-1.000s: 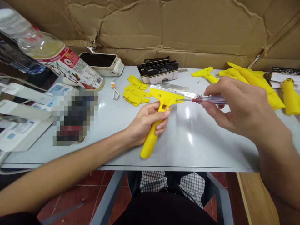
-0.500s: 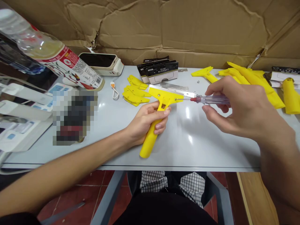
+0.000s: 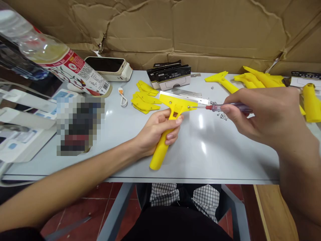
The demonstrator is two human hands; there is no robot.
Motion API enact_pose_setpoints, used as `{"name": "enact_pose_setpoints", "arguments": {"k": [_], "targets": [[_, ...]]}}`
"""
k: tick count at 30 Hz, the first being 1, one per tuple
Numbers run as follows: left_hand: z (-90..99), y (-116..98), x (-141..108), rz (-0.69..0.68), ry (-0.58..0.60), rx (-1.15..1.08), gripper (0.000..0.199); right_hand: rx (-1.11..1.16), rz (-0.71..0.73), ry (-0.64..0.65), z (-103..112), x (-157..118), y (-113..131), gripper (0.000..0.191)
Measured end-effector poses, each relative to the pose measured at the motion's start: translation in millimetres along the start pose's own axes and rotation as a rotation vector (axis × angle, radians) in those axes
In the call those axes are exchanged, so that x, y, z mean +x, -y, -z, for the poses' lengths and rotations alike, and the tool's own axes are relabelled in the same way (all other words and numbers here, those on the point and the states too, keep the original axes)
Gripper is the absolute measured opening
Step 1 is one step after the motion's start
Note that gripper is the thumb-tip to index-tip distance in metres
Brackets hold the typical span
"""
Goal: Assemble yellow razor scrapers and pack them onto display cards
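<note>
My left hand (image 3: 164, 129) is wrapped round the neck of a yellow scraper (image 3: 160, 152), whose handle slants down toward the table's front edge. A metal blade (image 3: 180, 96) lies along the scraper's top edge. In my right hand (image 3: 260, 113) is a screwdriver (image 3: 218, 107) with a clear purple handle and a red collar. Its thin shaft points left, and the tip meets a screw at the right end of the scraper head. Small loose screws (image 3: 224, 116) lie on the table just beneath the screwdriver handle.
Flat yellow plates (image 3: 145, 102), black-and-white packs (image 3: 173, 76) and loose blades (image 3: 187, 92) lie behind the scraper. More yellow scraper bodies (image 3: 253, 80) lie at the back right. A bottle (image 3: 75, 68), a phone (image 3: 105, 64) and power strips (image 3: 22, 134) are at left.
My right hand's fingers have shifted along the screwdriver handle and turned, with the palm rolled over. More loose screws now show below it. The scraper has moved very slightly right.
</note>
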State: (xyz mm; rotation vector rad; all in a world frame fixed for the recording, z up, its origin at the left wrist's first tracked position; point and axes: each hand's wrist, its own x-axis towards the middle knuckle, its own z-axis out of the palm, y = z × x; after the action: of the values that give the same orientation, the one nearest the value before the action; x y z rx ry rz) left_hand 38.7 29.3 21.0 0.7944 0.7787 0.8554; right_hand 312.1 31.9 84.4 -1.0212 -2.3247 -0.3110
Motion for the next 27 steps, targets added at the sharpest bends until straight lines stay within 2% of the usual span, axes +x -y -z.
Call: {"name": "enact_pose_setpoints", "arguments": {"k": [3, 5, 8, 11, 15, 21, 27], "targets": [[-1.1, -0.1, -1.1, 0.005, -0.017, 0.017, 0.030, 0.033, -0.059, 0.067, 1.2, -1.8, 2.6, 0.011], [-1.8, -0.2, -1.6, 0.009, -0.014, 0.027, 0.029, 0.099, -0.075, 0.101, 2.9, -2.7, 5.3, 0.019], [-2.2, -0.1, -1.6, 0.005, -0.020, 0.029, 0.029, 0.130, -0.033, 0.097, 4.2, -3.0, 7.9, 0.017], [-1.4, 0.3, -1.2, -0.001, -0.016, 0.025, 0.026, 0.036, -0.015, 0.058, 2.5, -2.4, 7.3, 0.006], [-0.1, 0.5, -0.8, 0.015, 0.016, 0.045, 0.023, -0.090, -0.001, 0.000, -0.2, -2.4, 4.7, 0.023], [-0.9, 0.4, -1.5, 0.019, 0.022, 0.053, 0.024, 0.015, -0.086, 0.142, 6.5, -3.6, 4.8, 0.023], [0.0, 0.5, -1.9, 0.023, 0.021, 0.056, 0.022, -0.066, 0.020, 0.032, 6.4, -1.7, 2.6, 0.014]]}}
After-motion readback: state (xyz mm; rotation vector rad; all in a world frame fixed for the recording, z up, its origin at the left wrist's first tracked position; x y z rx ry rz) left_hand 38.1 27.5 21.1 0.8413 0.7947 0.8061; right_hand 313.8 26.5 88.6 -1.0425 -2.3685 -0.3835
